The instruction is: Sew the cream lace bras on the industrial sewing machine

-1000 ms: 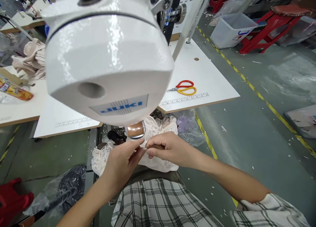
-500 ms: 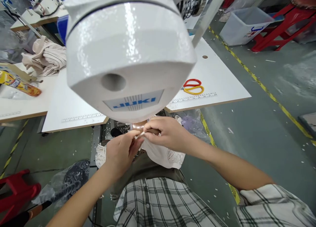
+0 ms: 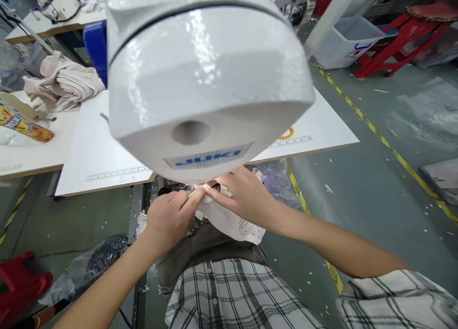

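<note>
White fabric with lace trim (image 3: 225, 222) hangs from beneath the head of a white sewing machine (image 3: 211, 80) and drapes over my lap. My left hand (image 3: 171, 217) pinches the fabric's upper edge between thumb and fingers, close under the machine head. Just to its right, my right hand (image 3: 246, 197) grips the same edge, its fingertips partly covered by the machine head. The needle and presser foot are hidden behind the head.
White tabletops with printed rulers (image 3: 118, 172) flank the machine. Yellow scissors handles (image 3: 287, 133) show at the right. Folded beige cloth (image 3: 66, 83) and a yellow snack packet (image 3: 25, 123) lie left. A red stool (image 3: 404, 37) and clear bin (image 3: 345, 42) stand back right.
Both hands have come nearer the machine head, and the fabric edge has moved up with them. My view has shifted, so the head covers more of the scissors.
</note>
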`<action>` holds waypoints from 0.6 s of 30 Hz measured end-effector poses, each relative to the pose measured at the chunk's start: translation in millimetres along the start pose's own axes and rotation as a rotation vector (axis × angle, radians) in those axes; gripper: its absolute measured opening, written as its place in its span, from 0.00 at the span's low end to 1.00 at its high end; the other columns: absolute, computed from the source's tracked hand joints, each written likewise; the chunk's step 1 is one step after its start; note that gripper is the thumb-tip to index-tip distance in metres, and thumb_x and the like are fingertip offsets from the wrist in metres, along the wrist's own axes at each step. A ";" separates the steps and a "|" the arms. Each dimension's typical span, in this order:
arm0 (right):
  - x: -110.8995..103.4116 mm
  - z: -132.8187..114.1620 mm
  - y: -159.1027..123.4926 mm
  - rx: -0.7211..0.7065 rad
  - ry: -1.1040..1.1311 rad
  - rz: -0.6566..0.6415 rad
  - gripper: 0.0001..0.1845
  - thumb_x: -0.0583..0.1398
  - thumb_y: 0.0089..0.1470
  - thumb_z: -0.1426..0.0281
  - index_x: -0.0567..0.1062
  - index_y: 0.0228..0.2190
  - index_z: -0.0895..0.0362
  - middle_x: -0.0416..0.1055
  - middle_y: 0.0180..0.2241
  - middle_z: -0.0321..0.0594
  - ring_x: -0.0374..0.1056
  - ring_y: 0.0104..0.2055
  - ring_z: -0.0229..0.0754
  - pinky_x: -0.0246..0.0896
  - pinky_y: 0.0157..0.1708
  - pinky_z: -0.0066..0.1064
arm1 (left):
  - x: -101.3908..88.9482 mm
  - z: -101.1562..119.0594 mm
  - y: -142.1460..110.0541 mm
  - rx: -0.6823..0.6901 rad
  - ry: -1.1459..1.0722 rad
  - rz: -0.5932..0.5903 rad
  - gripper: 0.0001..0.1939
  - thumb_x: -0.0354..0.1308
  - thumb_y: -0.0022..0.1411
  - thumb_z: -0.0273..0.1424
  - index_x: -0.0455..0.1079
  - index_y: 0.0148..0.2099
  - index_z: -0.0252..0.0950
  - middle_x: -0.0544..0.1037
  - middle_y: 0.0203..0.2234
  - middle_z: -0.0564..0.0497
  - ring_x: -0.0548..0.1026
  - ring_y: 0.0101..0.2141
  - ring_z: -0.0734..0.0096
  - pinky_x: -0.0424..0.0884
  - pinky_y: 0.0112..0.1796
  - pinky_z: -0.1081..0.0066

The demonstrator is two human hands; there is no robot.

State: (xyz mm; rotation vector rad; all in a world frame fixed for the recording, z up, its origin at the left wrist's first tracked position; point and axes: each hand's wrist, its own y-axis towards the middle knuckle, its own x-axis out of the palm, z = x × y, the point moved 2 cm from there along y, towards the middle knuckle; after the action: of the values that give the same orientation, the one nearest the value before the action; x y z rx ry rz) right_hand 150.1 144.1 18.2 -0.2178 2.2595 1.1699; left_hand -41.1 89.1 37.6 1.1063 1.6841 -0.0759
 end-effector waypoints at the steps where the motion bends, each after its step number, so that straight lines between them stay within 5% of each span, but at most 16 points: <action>1: 2.4 -0.1 -6.3 -0.043 -0.048 0.101 0.08 0.60 0.60 0.66 0.77 0.39 0.56 0.69 0.42 0.42 0.61 0.45 0.40 0.55 0.45 0.32 | -1.5 0.6 1.8 -0.023 0.000 -0.038 0.20 0.52 0.63 0.22 0.62 0.57 0.37 0.61 0.23 0.54 0.56 0.23 0.68 0.47 0.25 0.68; 3: 7.7 -0.2 -17.1 -0.073 -0.112 0.228 0.13 0.62 0.58 0.68 0.78 0.45 0.52 0.66 0.47 0.46 0.59 0.53 0.46 0.53 0.53 0.41 | -3.6 -2.7 4.7 -0.051 -0.031 -0.090 0.19 0.51 0.63 0.22 0.62 0.56 0.37 0.60 0.23 0.54 0.56 0.23 0.69 0.44 0.25 0.67; 5: 12.5 -0.3 -23.9 -0.064 -0.115 0.274 0.14 0.62 0.56 0.71 0.79 0.45 0.50 0.67 0.43 0.44 0.61 0.49 0.44 0.55 0.52 0.42 | -3.6 -11.6 6.0 0.017 -0.070 -0.111 0.20 0.51 0.63 0.21 0.61 0.57 0.37 0.60 0.23 0.54 0.56 0.23 0.69 0.44 0.26 0.67; 10: 26.0 2.7 -35.8 0.042 0.067 0.231 0.17 0.60 0.58 0.73 0.73 0.49 0.51 0.64 0.38 0.41 0.64 0.40 0.36 0.61 0.36 0.28 | 1.0 -35.9 8.3 0.293 -0.044 -0.119 0.24 0.49 0.62 0.17 0.60 0.58 0.37 0.58 0.23 0.54 0.50 0.23 0.68 0.38 0.28 0.67; 15: 34.7 7.9 -47.6 0.247 0.381 0.177 0.25 0.58 0.61 0.69 0.60 0.57 0.52 0.57 0.54 0.46 0.59 0.27 0.25 0.62 0.29 0.25 | -3.4 -17.7 14.2 0.147 -0.046 -0.081 0.18 0.53 0.63 0.22 0.61 0.55 0.37 0.58 0.21 0.55 0.55 0.22 0.69 0.43 0.26 0.67; 18: 27.7 8.2 -40.1 0.237 0.290 0.124 0.20 0.55 0.62 0.70 0.67 0.55 0.54 0.59 0.56 0.48 0.64 0.40 0.36 0.63 0.33 0.29 | -5.7 4.1 16.4 0.023 0.025 -0.112 0.17 0.52 0.63 0.23 0.61 0.54 0.33 0.59 0.21 0.56 0.59 0.22 0.69 0.46 0.25 0.67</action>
State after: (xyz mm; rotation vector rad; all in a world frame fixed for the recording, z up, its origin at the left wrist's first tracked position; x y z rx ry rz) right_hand 146.6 129.7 -28.9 -0.1636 2.6762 0.9692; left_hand -26.8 92.6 47.7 1.0329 1.7707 -0.1539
